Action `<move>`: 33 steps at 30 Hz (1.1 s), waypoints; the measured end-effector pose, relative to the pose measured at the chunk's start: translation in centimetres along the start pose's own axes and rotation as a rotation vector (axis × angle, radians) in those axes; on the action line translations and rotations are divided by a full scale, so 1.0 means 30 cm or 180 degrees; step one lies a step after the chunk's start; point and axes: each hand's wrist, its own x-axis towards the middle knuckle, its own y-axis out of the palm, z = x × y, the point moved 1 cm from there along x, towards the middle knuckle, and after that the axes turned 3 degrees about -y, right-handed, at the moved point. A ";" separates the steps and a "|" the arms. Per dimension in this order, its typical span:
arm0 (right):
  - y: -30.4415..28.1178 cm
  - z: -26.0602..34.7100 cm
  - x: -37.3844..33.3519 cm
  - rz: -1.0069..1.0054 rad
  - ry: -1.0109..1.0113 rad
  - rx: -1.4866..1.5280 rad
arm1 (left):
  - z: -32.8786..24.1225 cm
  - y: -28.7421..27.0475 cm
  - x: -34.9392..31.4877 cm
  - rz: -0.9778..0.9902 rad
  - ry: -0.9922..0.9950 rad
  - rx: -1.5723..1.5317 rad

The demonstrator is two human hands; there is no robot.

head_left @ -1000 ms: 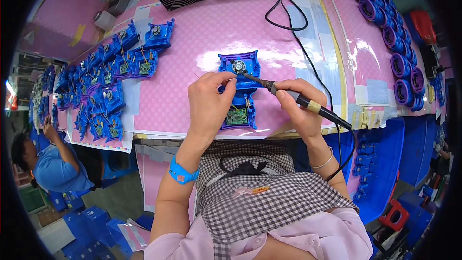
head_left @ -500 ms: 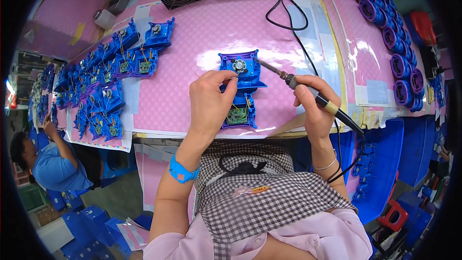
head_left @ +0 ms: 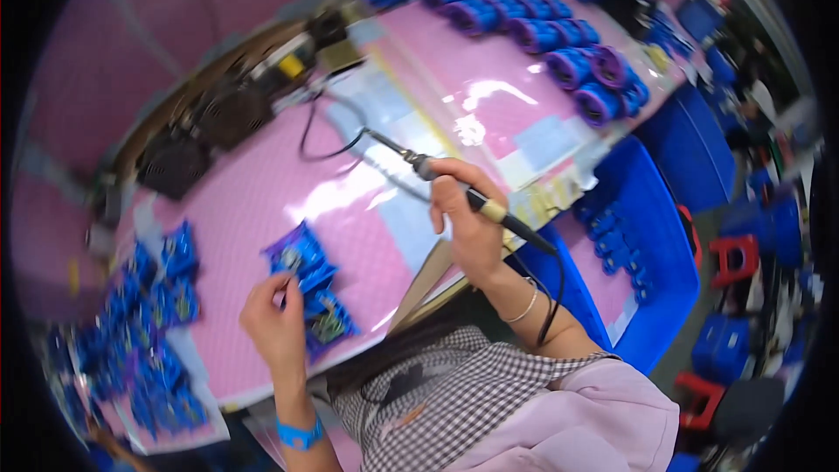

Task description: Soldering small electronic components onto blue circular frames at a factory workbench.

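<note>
A soldering iron (head_left: 419,163) is gripped like a pen by my right hand (head_left: 470,229), its tip raised and pointing to the back left, away from the blue parts. My left hand (head_left: 273,323) is pinched at the left edge of an opened blue plastic housing (head_left: 301,253); blur hides what its fingers hold. The housing's upper half carries a round speaker-like part. Its lower half, nearer me, contains a green circuit board (head_left: 329,323).
Many similar blue housings (head_left: 149,332) lie at the left. Two dark fans (head_left: 232,112) stand along the back. Rows of blue-purple ring-shaped parts (head_left: 568,68) fill the far right. A blue bin (head_left: 651,323) with blue parts sits at the table's right edge. The iron's cord hangs beside my right arm.
The whole view has swung to the right and blurred. The soldering iron has moved away from the housing, toward the back right. My left hand stays by the housing, still pinched.
</note>
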 end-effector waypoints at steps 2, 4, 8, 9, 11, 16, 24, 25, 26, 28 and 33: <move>-0.049 0.011 0.029 -0.0107 -0.0370 -0.0031 | -0.024 0.001 -0.010 0.0049 0.0159 -0.0047; -0.101 0.028 0.067 -0.0431 -0.0559 -0.0010 | -0.054 -0.014 -0.016 -0.0038 -0.0138 0.0149; -0.272 0.053 0.235 -0.1847 -0.1312 -0.0934 | -0.111 -0.040 -0.040 -0.0519 0.0360 0.0391; -0.352 0.063 0.309 -0.2311 -0.1927 -0.1122 | -0.135 -0.030 -0.042 -0.0278 0.0360 0.0498; -0.497 0.065 0.436 -0.3023 -0.2430 -0.2171 | -0.180 -0.004 -0.039 0.0136 0.0419 0.0686; -0.764 0.072 0.675 -0.3340 -0.1670 -0.3858 | -0.197 0.040 -0.013 0.0785 0.0575 0.1448; -0.736 -0.026 0.727 -0.3450 -0.0690 -0.3360 | -0.012 -0.221 -0.091 0.1170 0.0001 0.1500; -0.756 0.002 0.713 -0.3583 -0.0766 -0.3265 | 0.043 -0.280 -0.107 0.1184 0.0371 0.1617; -0.769 0.018 0.700 -0.3701 -0.0833 -0.3162 | 0.150 -0.337 -0.115 0.1187 0.0729 0.1740; -0.745 0.032 0.690 -0.3634 -0.1406 -0.3000 | 0.367 -0.418 -0.061 -0.0093 0.2790 0.1416; -0.506 0.076 0.581 -0.2558 -0.2533 -0.1961 | 0.225 -0.498 -0.155 -0.0013 0.0018 0.2691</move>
